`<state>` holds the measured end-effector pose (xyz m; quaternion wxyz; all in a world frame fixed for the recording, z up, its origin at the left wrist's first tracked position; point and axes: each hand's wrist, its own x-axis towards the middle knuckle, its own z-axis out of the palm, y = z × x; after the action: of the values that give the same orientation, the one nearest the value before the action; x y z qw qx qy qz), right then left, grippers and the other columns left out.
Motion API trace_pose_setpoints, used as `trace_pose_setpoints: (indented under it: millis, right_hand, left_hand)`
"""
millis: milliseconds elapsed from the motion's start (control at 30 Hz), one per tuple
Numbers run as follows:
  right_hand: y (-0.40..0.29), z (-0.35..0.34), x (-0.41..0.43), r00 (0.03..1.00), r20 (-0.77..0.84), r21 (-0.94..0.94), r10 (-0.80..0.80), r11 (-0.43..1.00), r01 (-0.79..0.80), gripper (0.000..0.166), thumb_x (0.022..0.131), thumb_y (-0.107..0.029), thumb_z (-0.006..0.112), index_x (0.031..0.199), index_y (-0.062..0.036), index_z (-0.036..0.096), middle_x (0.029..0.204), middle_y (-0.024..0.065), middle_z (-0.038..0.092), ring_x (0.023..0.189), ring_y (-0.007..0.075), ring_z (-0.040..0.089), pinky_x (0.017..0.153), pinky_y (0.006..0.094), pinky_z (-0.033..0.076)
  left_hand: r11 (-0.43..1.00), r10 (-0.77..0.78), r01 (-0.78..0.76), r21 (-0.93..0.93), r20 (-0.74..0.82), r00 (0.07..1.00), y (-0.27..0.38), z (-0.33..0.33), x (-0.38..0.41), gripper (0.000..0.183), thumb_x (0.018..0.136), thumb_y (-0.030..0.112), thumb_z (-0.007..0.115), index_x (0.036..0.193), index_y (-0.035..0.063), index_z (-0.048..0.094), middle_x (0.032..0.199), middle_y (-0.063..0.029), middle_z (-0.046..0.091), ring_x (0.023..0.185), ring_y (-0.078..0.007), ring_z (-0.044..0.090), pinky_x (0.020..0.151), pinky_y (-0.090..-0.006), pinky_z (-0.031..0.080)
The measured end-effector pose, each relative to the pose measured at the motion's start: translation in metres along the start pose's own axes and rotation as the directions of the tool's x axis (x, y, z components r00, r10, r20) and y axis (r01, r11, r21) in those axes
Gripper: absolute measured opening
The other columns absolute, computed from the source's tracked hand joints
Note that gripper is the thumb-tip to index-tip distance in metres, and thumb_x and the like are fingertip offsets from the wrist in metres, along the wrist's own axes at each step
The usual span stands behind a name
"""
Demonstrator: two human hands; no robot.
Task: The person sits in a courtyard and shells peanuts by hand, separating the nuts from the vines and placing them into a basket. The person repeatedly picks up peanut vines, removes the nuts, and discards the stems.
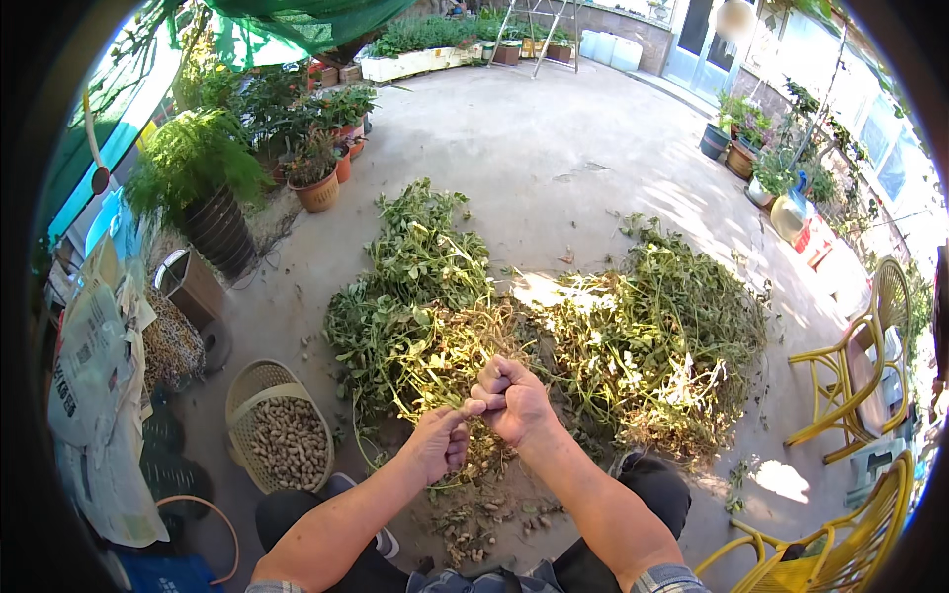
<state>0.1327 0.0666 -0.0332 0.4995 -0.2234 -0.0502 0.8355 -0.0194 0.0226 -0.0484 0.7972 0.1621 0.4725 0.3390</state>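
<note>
Both hands meet over a heap of pulled peanut plants [415,274]. My left hand [442,442] has its thumb and forefinger pinched at the fingers of my right hand [511,396], which is curled into a fist. Whatever small thing may lie between them is too small to tell. A second heap of peanut plants [675,319] spreads to the right. Loose peanuts [471,534] and soil lie on the ground between my legs. To the left stands a plastic basket [241,400] holding many unshelled peanuts [289,442].
Yellow rattan chairs [852,400] stand at the right. Plastic sacks [93,385], a blue container [167,571] and a tall dark planter [219,230] are at the left. Potted plants [317,191] line the yard, and a metal stepladder [545,30] stands at the far side.
</note>
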Motion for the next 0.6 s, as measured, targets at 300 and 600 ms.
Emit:
trace_pose_setpoints:
  millis: [300,600]
  right_hand:
    - [-0.038,0.016,-0.009,0.937,-0.148,-0.495,-0.317,0.844,0.207,0.014,0.094,-0.015,0.054,0.1,-0.0037,0.059,0.078,0.0032,0.058,0.063,0.0135,0.056,0.064,0.0329,0.051]
    - [-0.04,0.033,-0.051,0.665,0.607,-0.733,-0.436,-0.629,0.257,0.035,0.073,-0.014,0.073,0.105,-0.0027,0.063,0.103,0.0134,0.065,0.092,0.0236,0.063,0.079,0.0353,0.051]
  left_hand:
    - [0.966,0.166,-0.185,-0.18,-0.113,0.98,0.028,-0.008,0.008,0.025,0.091,0.015,0.06,0.074,0.0151,0.042,0.057,0.0043,0.037,0.044,-0.0087,0.031,0.04,-0.0254,0.026]
    - [0.959,0.226,-0.239,-0.155,-0.096,0.969,0.04,-0.008,0.016,0.027,0.094,0.02,0.06,0.074,0.0163,0.041,0.057,0.0054,0.036,0.046,-0.0082,0.032,0.041,-0.0253,0.028]
